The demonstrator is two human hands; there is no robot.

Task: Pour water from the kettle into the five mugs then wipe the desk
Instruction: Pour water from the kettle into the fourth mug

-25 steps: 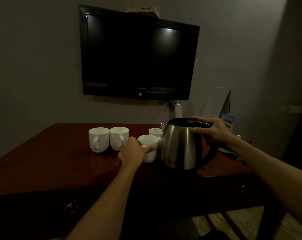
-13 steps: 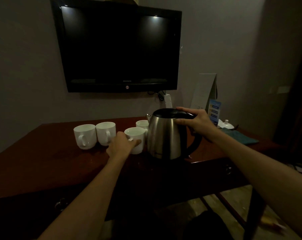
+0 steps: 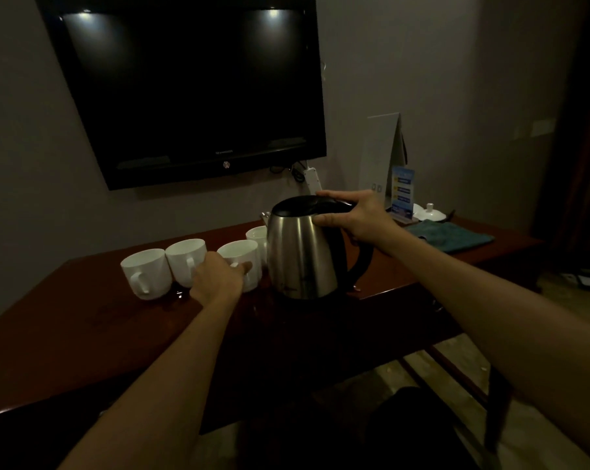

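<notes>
The left hand [image 3: 219,278] grips the third mug [image 3: 241,257]; the right hand [image 3: 358,217] curls over the kettle [image 3: 303,252] lid, just right of it on the desk [image 3: 83,334]. Before pouring, the person should probably take the handle and tilt slowly.

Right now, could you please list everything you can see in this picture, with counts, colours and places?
mugs: four visible, white, in a loose row on the desk left of the kettle; the farthest partly hidden behind it
kettle: one, steel with black lid and handle, upright mid-desk
desk: one, dark reddish wood
cloth: one, teal, flat at the desk's right end
lid: one, white, with knob, behind the cloth
sign card: one, blue, standing by the wall
tent card: one, white, behind the blue card
television: one, black, off, on the wall
left hand: grips the third mug
right hand: holds the kettle's handle top
</notes>
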